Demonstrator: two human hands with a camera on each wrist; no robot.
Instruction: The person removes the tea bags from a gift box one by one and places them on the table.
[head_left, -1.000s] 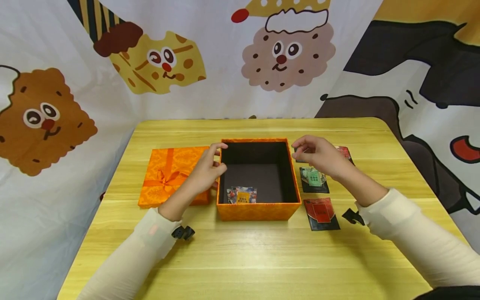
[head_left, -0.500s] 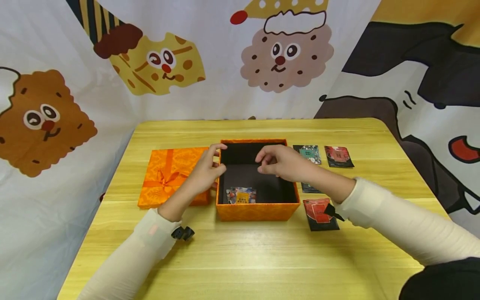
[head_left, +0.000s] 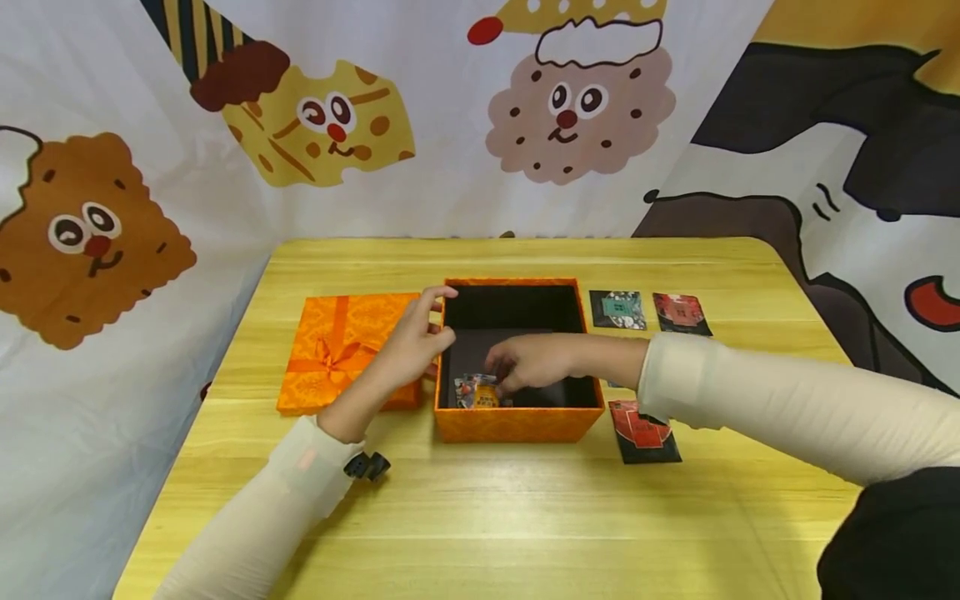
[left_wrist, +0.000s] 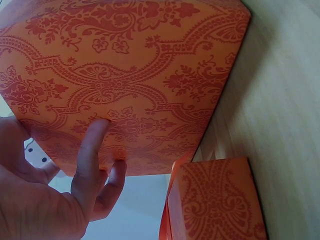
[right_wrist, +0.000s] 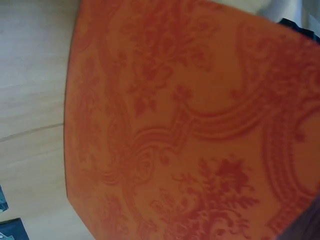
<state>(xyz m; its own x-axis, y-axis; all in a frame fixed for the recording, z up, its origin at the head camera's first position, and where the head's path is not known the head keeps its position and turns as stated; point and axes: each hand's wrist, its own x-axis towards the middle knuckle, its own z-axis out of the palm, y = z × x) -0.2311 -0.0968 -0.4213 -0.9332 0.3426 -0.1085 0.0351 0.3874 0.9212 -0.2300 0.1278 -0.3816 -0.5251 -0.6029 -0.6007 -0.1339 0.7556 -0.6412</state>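
An orange patterned gift box [head_left: 517, 427] stands lidless on the table, its dark inside showing. My left hand [head_left: 411, 343] holds its left wall at the rim; in the left wrist view, fingertips of the left hand [left_wrist: 55, 200] press the outer face of the box [left_wrist: 120, 85]. Inside at the near left lies a small colourful packet with a yellow label [head_left: 484, 397]. My right hand [head_left: 536, 362] reaches down into the box, fingers loosely bent, fingertips right at the packet's right edge. The box wall [right_wrist: 175, 115] fills the right wrist view and hides that hand.
Left of the box lies its orange lid [head_left: 362, 315] with a ribbon bow. On the right are a teal packet [head_left: 618, 310], a red packet [head_left: 681, 313] and a nearer red packet [head_left: 636, 429], partly under the right sleeve [head_left: 720, 383]. The sleeve hides most of a green packet.
My right hand has moved left from above the packets on the right, over the rim and down into the box. The teal packet is now uncovered. The left hand stays put.
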